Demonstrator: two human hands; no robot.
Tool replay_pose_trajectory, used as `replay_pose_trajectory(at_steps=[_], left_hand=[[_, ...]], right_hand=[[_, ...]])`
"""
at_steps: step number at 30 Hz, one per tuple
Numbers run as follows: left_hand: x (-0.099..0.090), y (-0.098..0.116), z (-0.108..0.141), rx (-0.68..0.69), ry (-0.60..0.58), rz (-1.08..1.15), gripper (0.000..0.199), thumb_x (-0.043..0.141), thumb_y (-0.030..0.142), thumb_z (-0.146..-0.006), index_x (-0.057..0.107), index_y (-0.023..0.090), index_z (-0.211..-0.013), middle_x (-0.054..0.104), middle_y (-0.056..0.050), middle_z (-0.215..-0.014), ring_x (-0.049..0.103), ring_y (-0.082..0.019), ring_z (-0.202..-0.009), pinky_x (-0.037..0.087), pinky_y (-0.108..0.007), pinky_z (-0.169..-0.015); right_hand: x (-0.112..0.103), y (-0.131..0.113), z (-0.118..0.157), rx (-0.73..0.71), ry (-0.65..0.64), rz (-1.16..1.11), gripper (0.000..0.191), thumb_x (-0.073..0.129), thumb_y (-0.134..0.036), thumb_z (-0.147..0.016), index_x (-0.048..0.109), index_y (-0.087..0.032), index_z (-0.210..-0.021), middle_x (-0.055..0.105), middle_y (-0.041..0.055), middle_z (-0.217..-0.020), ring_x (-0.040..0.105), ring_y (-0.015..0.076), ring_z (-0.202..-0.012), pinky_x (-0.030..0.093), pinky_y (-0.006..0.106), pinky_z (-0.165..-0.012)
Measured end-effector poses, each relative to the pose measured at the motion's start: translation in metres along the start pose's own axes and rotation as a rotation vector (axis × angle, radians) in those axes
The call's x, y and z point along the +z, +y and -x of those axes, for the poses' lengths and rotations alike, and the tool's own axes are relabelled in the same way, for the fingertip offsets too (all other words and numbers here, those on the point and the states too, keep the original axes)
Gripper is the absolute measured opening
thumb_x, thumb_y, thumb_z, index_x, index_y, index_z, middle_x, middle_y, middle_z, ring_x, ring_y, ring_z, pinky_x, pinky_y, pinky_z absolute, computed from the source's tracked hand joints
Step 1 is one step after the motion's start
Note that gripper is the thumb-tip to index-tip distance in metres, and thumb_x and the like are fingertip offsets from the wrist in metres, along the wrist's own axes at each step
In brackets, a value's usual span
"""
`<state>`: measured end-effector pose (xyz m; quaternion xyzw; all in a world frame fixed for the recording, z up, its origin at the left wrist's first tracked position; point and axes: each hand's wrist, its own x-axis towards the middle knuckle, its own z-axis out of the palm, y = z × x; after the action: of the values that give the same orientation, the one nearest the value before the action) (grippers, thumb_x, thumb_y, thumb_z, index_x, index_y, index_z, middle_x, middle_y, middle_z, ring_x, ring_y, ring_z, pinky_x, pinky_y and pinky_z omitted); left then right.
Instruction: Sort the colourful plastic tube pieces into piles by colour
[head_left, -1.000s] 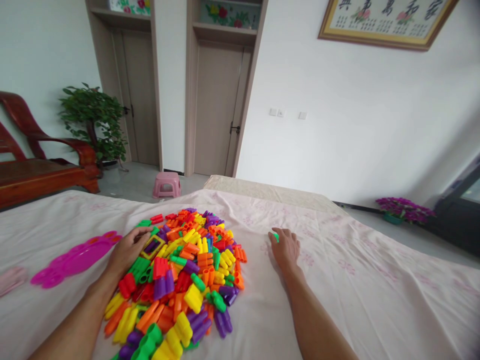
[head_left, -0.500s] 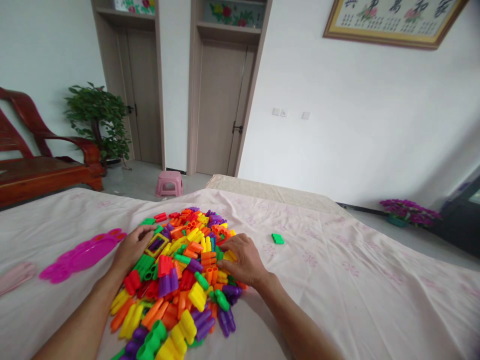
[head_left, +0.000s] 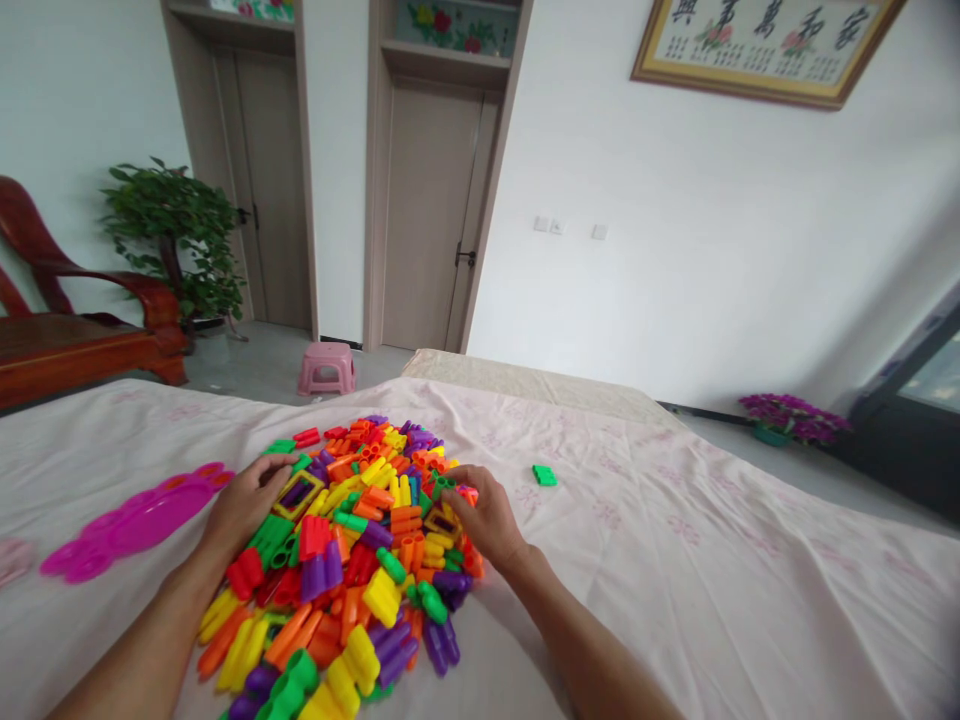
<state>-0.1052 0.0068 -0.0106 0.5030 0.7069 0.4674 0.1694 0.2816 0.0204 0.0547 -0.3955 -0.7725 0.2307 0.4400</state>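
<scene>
A big heap of plastic blocks (head_left: 352, 540) in red, orange, yellow, green and purple lies on a pale flowered cloth. At the heap's upper left, my left hand (head_left: 251, 500) has its fingertips bent over a green block beside a yellow square frame (head_left: 298, 494); whether it grips the block is unclear. On the right side of the heap my right hand (head_left: 484, 515) pinches a green block (head_left: 442, 486), above a second yellow frame (head_left: 442, 522). One green block (head_left: 544, 475) lies apart to the right.
A magenta tray (head_left: 142, 525) rests on the cloth (head_left: 645, 600) left of my left hand. Something pale pink (head_left: 15, 558) is at the left edge. Beyond the cloth stand a pink stool (head_left: 327, 368), a wooden chair (head_left: 90, 345) and potted plants.
My right hand has lifted slightly and its thumb and fingers now pinch a green block, uncovering a yellow frame. The view has turned a little to the right.
</scene>
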Motion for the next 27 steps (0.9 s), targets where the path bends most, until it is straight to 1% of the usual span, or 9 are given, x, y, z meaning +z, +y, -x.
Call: replay_pose_trajectory(at_steps=[2,4,9,13,15,18,20,23,27], left_hand=[[0.000,-0.003,-0.001,0.013,0.002,0.001,0.046,0.056,0.051,-0.082,0.069,0.021,-0.114,0.075,-0.008,-0.110,0.071,-0.026,-0.095,0.056,-0.032,-0.078],[0.000,-0.004,-0.002,0.019,-0.001,0.000,0.045,0.056,0.050,-0.082,0.068,0.021,-0.114,0.075,-0.007,-0.109,0.072,-0.025,-0.093,0.056,-0.031,-0.077],[0.000,-0.002,-0.002,-0.003,0.000,-0.018,0.044,0.055,0.049,-0.082,0.069,0.023,-0.114,0.075,-0.005,-0.109,0.072,-0.024,-0.092,0.055,-0.030,-0.076],[0.000,-0.001,-0.002,0.003,0.010,-0.022,0.044,0.056,0.050,-0.081,0.070,0.023,-0.112,0.075,-0.006,-0.113,0.071,-0.025,-0.097,0.055,-0.030,-0.080],[0.000,-0.001,-0.002,0.002,0.010,-0.012,0.045,0.056,0.050,-0.081,0.070,0.022,-0.112,0.075,-0.006,-0.113,0.071,-0.025,-0.097,0.055,-0.031,-0.080],[-0.001,-0.001,-0.002,-0.002,0.010,-0.023,0.046,0.055,0.051,-0.081,0.069,0.021,-0.113,0.075,-0.007,-0.109,0.071,-0.026,-0.093,0.055,-0.033,-0.079],[-0.001,-0.002,-0.002,0.002,0.009,-0.031,0.046,0.055,0.052,-0.081,0.069,0.022,-0.113,0.076,-0.006,-0.108,0.072,-0.026,-0.092,0.055,-0.033,-0.079],[-0.001,-0.003,-0.002,0.013,0.006,-0.036,0.045,0.055,0.051,-0.081,0.070,0.022,-0.113,0.075,-0.006,-0.111,0.071,-0.026,-0.096,0.055,-0.033,-0.082],[-0.001,-0.003,-0.002,0.001,0.011,-0.041,0.045,0.055,0.051,-0.082,0.069,0.022,-0.113,0.075,-0.006,-0.111,0.071,-0.026,-0.095,0.055,-0.032,-0.079]], right_hand=[[-0.007,0.014,-0.007,0.075,0.053,-0.085,0.023,0.058,-0.033,-0.088,0.069,-0.022,-0.105,0.073,0.0034,-0.096,0.066,0.0193,-0.086,0.052,0.033,-0.079],[-0.020,0.032,-0.014,0.131,0.123,-0.076,0.030,0.053,-0.036,-0.090,0.068,-0.021,-0.111,0.072,0.0037,-0.094,0.065,0.0187,-0.081,0.053,0.032,-0.075],[-0.068,0.079,-0.024,0.264,0.291,0.311,0.039,0.046,-0.031,-0.090,0.070,-0.020,-0.118,0.068,0.0103,-0.105,0.065,0.0226,-0.095,0.050,0.035,-0.088],[-0.095,0.106,-0.019,0.426,0.304,0.418,0.044,0.052,-0.030,-0.086,0.065,-0.018,-0.126,0.071,0.0099,-0.105,0.066,0.0236,-0.098,0.049,0.033,-0.086],[-0.103,0.116,-0.015,0.459,0.259,0.424,0.039,0.056,-0.032,-0.084,0.069,-0.021,-0.119,0.074,0.0071,-0.102,0.067,0.0232,-0.094,0.049,0.033,-0.084],[-0.109,0.127,-0.012,0.415,0.184,0.483,0.027,0.057,-0.031,-0.084,0.076,-0.024,-0.102,0.076,0.0044,-0.101,0.068,0.0230,-0.096,0.049,0.033,-0.085],[-0.110,0.133,-0.011,0.343,0.150,0.508,0.027,0.054,-0.027,-0.084,0.078,-0.024,-0.097,0.076,0.0047,-0.102,0.067,0.0228,-0.099,0.049,0.033,-0.089],[-0.107,0.139,-0.009,0.243,0.152,0.519,0.032,0.050,-0.022,-0.086,0.078,-0.021,-0.101,0.074,0.0077,-0.110,0.065,0.0226,-0.107,0.047,0.034,-0.098],[-0.102,0.142,-0.007,0.209,0.215,0.578,0.036,0.051,-0.024,-0.088,0.076,-0.017,-0.113,0.067,0.0129,-0.126,0.059,0.0252,-0.119,0.042,0.037,-0.106]])
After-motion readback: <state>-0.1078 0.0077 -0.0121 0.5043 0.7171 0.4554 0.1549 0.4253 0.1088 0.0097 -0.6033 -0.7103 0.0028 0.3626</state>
